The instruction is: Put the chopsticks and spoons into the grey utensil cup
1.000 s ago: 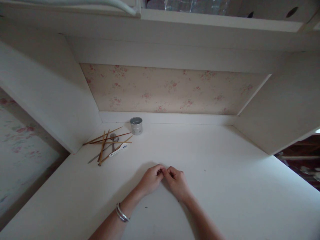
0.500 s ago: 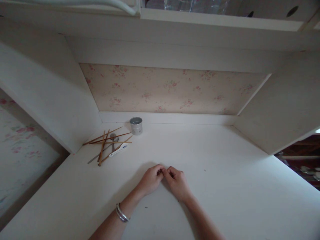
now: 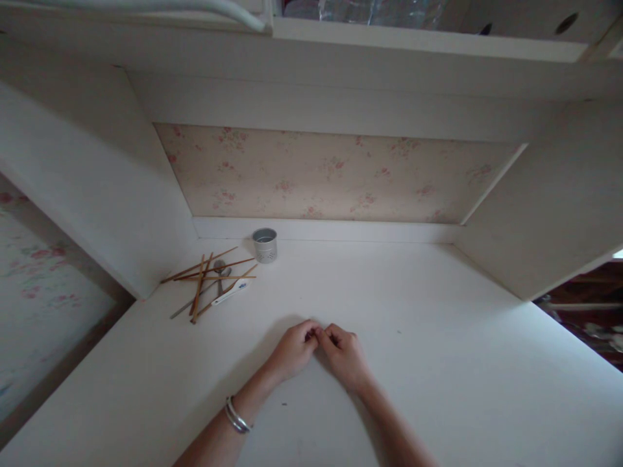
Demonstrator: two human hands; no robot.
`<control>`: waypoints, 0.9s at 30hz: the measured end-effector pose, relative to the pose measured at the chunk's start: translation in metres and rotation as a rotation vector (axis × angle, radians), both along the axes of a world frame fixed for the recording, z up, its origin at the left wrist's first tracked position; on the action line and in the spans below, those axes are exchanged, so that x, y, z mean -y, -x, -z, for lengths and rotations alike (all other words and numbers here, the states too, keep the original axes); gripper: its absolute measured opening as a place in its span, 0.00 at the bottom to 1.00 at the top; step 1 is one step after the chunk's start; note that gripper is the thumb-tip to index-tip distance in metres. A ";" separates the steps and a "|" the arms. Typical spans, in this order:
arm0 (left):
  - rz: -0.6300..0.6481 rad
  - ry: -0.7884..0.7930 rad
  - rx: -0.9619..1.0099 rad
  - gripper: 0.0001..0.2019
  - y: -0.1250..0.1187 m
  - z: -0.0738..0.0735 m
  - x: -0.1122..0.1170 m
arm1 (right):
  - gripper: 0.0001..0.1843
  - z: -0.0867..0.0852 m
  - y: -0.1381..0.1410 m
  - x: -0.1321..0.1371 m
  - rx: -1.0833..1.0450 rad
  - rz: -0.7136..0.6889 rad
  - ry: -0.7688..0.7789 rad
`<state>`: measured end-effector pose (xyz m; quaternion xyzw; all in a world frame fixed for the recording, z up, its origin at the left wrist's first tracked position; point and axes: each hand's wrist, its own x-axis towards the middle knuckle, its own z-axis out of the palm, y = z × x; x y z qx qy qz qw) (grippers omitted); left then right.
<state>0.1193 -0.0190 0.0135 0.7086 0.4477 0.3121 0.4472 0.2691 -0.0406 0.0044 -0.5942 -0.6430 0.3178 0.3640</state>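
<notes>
My left hand and my right hand rest side by side on the white desk, knuckles up, fingers curled under, fingertips touching each other. Nothing shows in either hand. A silver bangle circles my left wrist. To the far left lies a loose pile of wooden chopsticks mixed with a metal spoon and a white spoon with blue marks. Behind that pile stands a small perforated metal cup, upright, near the back ledge.
The desk sits in a white alcove with side panels left and right and floral wallpaper at the back. A shelf runs overhead. The desk's left edge drops off toward a floral surface.
</notes>
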 end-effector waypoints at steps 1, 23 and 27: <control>-0.001 0.000 0.000 0.10 0.000 0.000 0.000 | 0.24 -0.001 0.000 0.000 0.000 0.001 0.002; -0.071 0.100 0.159 0.09 -0.001 0.008 -0.005 | 0.23 -0.017 0.008 -0.030 0.009 -0.051 0.087; -0.190 0.208 0.231 0.13 -0.001 0.014 -0.008 | 0.16 -0.047 0.028 -0.078 0.092 -0.133 0.087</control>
